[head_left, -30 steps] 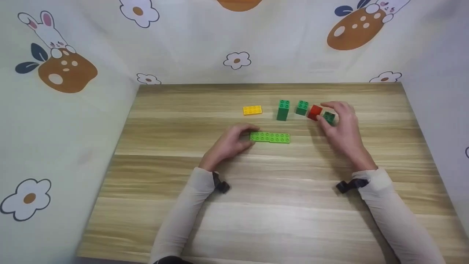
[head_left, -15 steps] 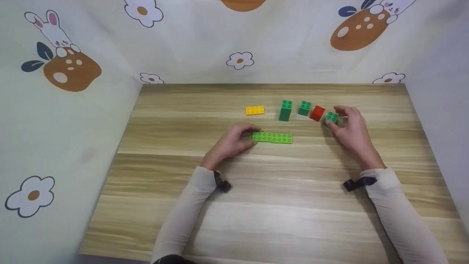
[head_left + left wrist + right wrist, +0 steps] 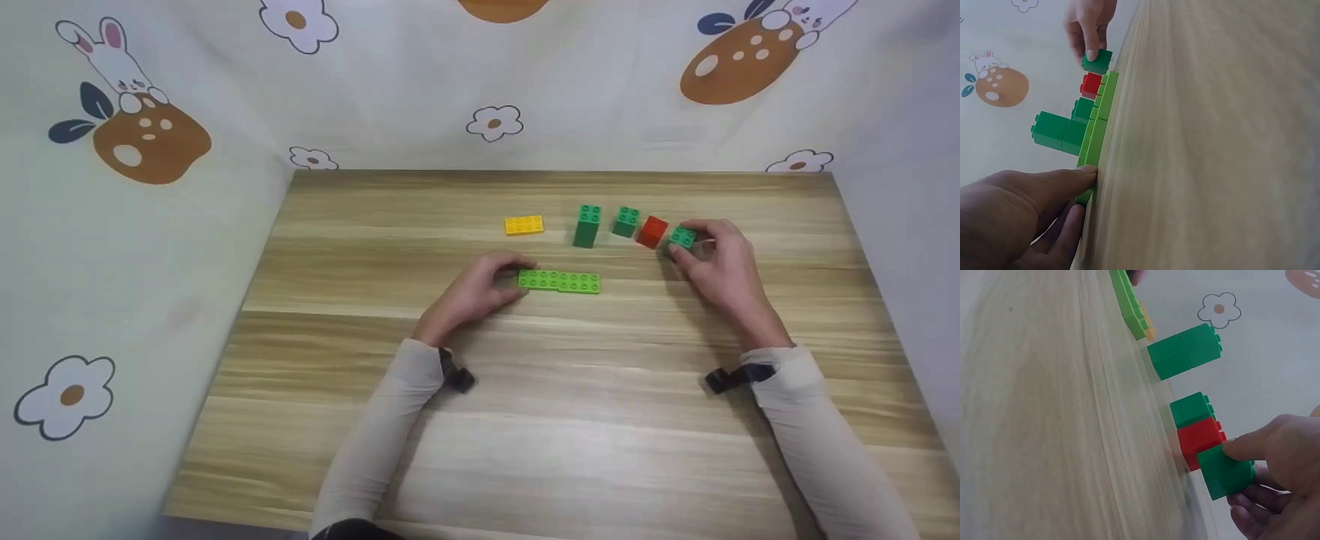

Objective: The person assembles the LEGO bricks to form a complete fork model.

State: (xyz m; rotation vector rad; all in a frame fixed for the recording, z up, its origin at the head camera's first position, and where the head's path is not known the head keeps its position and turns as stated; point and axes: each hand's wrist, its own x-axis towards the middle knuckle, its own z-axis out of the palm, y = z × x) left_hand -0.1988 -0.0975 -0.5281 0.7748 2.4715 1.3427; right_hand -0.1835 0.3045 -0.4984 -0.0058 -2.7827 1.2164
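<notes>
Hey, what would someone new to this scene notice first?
Likely the lone red block, toward the back right of the table, beside a small green block. Then the right hand, pinching another green block just right of the red one, and the left hand, gripping the left end of a lime-green strip nearer the viewer.

Light is fairly even in the head view, with pale glare on the counter [image 3: 585, 450] at lower centre and soft shadow just below-left of the right hand [image 3: 724, 266]. In the left wrist view, wood grain blurs rightward.
</notes>
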